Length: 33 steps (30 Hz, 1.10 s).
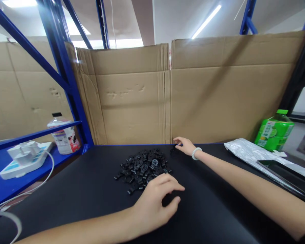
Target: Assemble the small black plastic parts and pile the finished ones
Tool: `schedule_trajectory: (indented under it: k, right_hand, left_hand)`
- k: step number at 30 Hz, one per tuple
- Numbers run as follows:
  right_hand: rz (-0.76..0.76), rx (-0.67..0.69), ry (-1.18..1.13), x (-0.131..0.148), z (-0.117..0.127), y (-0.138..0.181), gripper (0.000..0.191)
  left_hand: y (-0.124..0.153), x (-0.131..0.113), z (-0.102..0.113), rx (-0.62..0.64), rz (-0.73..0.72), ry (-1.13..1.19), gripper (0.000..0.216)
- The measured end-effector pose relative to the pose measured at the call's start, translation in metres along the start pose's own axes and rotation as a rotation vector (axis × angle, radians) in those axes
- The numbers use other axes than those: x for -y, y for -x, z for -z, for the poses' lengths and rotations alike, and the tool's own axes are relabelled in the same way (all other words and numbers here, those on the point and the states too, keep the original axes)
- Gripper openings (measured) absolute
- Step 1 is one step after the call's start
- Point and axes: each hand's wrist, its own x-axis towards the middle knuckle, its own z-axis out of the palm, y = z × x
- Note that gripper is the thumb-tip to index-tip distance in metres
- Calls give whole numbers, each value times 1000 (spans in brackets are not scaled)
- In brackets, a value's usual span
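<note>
A pile of small black plastic parts (144,166), some with round perforated discs, lies in the middle of the black table. My left hand (156,200) is just in front of the pile, thumb and fingers apart with nothing between them. Farther back, my right hand (185,145), with a pale beaded bracelet (196,153) at the wrist, is near the table's back edge. Its fingers are parted above a small black part (173,148), which stands apart from the pile. Whether the fingertips touch that part is hard to see.
Cardboard panels (132,101) wall off the back. To the right are a silver bubble bag (244,149), a dark phone-like slab (289,176) and a green bottle (274,132). A blue shelf at left holds a power strip (12,171) and a labelled bottle (64,139).
</note>
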Motion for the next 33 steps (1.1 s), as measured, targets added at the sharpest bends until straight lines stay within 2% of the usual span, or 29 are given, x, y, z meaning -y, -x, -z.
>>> schedule_trajectory:
  k: [4, 8, 11, 14, 16, 18, 23, 28, 33]
  right_hand:
    - [-52, -22, -33, 0, 3, 0, 26]
    - [-89, -57, -168, 10, 20, 25, 22]
    - [-96, -2, -298, 30, 26, 62, 24]
    - [-94, 58, -418, 54, 22, 104, 28]
    - [-124, 98, -582, 67, 18, 126, 27]
    - [-130, 134, -649, 75, 15, 138, 25]
    - [-103, 173, -662, 79, 13, 144, 21]
    - [-77, 236, -692, 82, 15, 145, 16]
    - [-45, 252, -725, 85, 13, 148, 21]
  left_hand:
    - [4, -8, 0, 46, -15, 52, 33]
    - [3, -7, -1, 6, 14, 50, 37]
    - [0, -4, -2, -100, 128, 72, 35]
    - [-4, -4, -4, -178, 288, 243, 35]
    - [-4, -6, -5, -185, 392, 394, 44]
    - [-4, -7, -6, -166, 463, 504, 48]
    - [-4, -7, -6, -118, 500, 568, 29]
    - [-6, -6, -3, -146, 497, 569, 13]
    - [-7, -5, -2, -194, 538, 529, 19]
